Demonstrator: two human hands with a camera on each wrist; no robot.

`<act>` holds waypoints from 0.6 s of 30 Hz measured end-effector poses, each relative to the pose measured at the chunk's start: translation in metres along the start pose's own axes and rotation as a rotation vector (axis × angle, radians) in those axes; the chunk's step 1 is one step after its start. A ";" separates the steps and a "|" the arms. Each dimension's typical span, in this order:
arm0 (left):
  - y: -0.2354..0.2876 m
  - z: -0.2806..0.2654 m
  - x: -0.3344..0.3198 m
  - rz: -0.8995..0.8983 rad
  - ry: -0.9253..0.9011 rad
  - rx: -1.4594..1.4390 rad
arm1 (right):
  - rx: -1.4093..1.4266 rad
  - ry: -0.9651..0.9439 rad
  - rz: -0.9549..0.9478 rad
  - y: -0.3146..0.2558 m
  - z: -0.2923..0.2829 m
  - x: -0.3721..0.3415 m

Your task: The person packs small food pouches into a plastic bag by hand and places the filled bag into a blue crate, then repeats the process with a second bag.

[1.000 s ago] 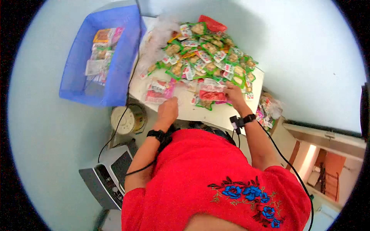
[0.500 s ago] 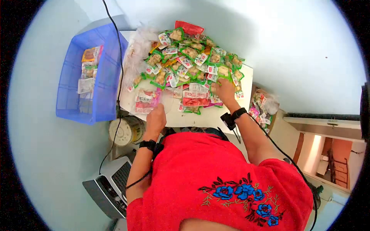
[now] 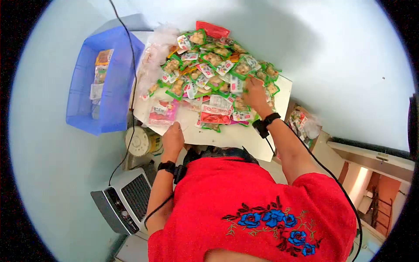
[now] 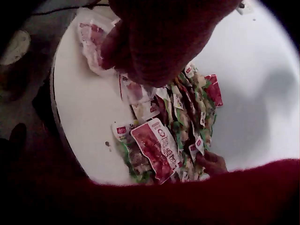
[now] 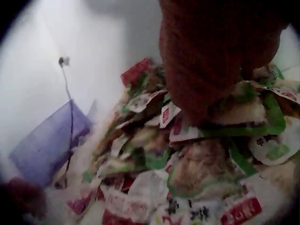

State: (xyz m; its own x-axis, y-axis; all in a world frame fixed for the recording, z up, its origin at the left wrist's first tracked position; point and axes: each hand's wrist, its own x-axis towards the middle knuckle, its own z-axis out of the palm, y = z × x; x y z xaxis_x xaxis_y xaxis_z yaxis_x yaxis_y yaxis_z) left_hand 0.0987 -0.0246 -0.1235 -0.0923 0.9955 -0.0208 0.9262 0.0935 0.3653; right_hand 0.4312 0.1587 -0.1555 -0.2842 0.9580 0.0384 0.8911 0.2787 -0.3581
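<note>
Left hand [image 3: 173, 139] right over the near edge of the counter [image 3: 205, 136], fingers closed in a pinch on a pink-and-clear packet [image 3: 162, 112]! That packet lies by the counter's left front corner, with a narrow pale margin between it and the side edge.

Over to the right hand [image 3: 257, 97], out at the right flank of the heap, thumb and fingers curled onto a green-edged packet [image 5: 243, 127]; the head view blurs around those fingertips, but the right wrist view shows the packet between them. Tight quarters there: packets of the pile [image 3: 209, 61] crowd under and around the grip, overlapping all the way back towards the wall [image 3: 297, 39].

Where's the room? Along the front! A bare strip runs between the two hands, widening at the near right corner, and a smaller bare patch shows at the far right edge. A red-fronted packet [image 3: 215, 115] lies flat at the heap's front, just short of that strip.

On the left it's boxed in: a clear plastic bag [image 3: 159, 46] fills the margin beside the heap, and a blue basket [image 3: 114, 109] stands just beyond the counter's edge, a black cable [image 3: 133, 81] hanging across its near side.
</note>
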 end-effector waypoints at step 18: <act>0.016 0.005 0.002 -0.126 0.025 0.029 | -0.079 0.238 -0.154 -0.023 -0.034 -0.065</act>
State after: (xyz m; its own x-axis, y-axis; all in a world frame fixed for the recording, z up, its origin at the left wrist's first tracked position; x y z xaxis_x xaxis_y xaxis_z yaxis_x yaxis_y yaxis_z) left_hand 0.1150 -0.0210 -0.1225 -0.2171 0.9753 -0.0415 0.9168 0.2183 0.3345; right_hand 0.4414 0.0926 -0.1182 -0.3357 0.8904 0.3073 0.8715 0.4174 -0.2574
